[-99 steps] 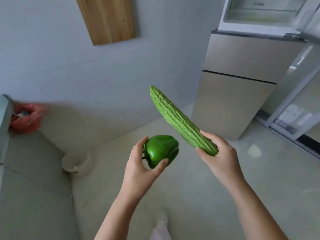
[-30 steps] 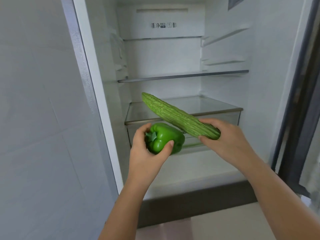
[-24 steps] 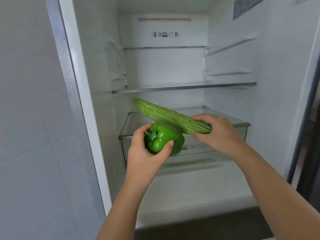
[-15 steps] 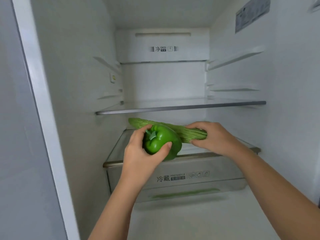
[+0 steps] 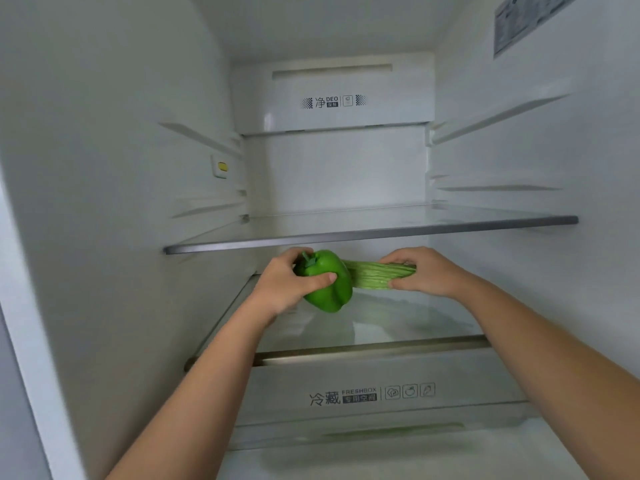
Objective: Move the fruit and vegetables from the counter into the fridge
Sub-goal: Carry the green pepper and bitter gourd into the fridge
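Observation:
Both my arms reach into the open fridge. My left hand (image 5: 284,287) grips a glossy green bell pepper (image 5: 329,285), stem up and to the left. My right hand (image 5: 420,273) holds the near end of a ridged pale-green bitter gourd (image 5: 372,273), which lies roughly level and runs left behind the pepper. Both vegetables hang just above the glass cover (image 5: 398,323) over the crisper drawer, under the glass shelf (image 5: 374,233). The gourd's far end is hidden by the pepper.
The crisper drawer (image 5: 374,396) with a printed label closes off the bottom. White fridge walls (image 5: 114,202) stand close on both sides, with rail ledges. A vent panel (image 5: 334,98) is at the back top.
I walked from the kitchen floor up to the open fridge. Both hands have pushed the pepper and gourd forward, in under the glass shelf, and the gourd has tipped to level.

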A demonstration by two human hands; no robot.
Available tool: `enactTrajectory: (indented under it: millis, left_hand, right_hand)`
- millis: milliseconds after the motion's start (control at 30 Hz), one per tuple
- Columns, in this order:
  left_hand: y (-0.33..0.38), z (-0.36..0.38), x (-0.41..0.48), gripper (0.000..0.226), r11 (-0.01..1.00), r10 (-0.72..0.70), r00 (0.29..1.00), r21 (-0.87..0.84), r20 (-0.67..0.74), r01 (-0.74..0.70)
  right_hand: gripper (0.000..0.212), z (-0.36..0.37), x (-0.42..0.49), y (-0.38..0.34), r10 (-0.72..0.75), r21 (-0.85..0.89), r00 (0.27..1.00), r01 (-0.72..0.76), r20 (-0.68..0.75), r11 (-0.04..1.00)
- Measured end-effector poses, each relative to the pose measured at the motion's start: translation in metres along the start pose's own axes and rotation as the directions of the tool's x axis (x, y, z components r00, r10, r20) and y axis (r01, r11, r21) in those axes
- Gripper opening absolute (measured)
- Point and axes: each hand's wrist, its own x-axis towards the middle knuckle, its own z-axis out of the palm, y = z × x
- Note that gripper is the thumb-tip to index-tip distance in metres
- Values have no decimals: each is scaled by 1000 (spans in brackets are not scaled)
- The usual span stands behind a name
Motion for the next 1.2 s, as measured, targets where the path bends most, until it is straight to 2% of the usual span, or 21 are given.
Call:
enactTrajectory:
  millis: [200, 367, 500, 867, 1067, 1200]
  left_hand:
    - [-6, 1, 35, 31, 995, -80, 990, -57, 112, 87]
    - [-16, 11, 45, 58, 993, -77, 981, -74, 179, 92]
    - [-18, 15, 45, 55, 994, -61, 978, -78, 199, 78]
    - [-17, 19, 41, 88, 997, -72, 972, -25, 226, 79]
    - [-14, 19, 36, 90, 997, -77, 975, -4, 206, 79]
    - [-11, 16, 29, 96, 996, -89, 978, 41, 191, 83]
  right_hand:
    - [43, -1, 13, 19, 49, -8, 999, -49, 11, 999]
    - [43, 1, 16, 28, 80, -13, 997, -79, 2, 997]
    - [44, 1, 15, 27, 74, -38, 997, -74, -7, 997]
    - [48, 3, 12, 23, 64, -85, 998, -66, -30, 994]
    - [51, -3, 3, 21, 112, 30, 989, -109, -97, 994]
    - [48, -10, -8, 9, 132, -48, 982, -140, -133, 989]
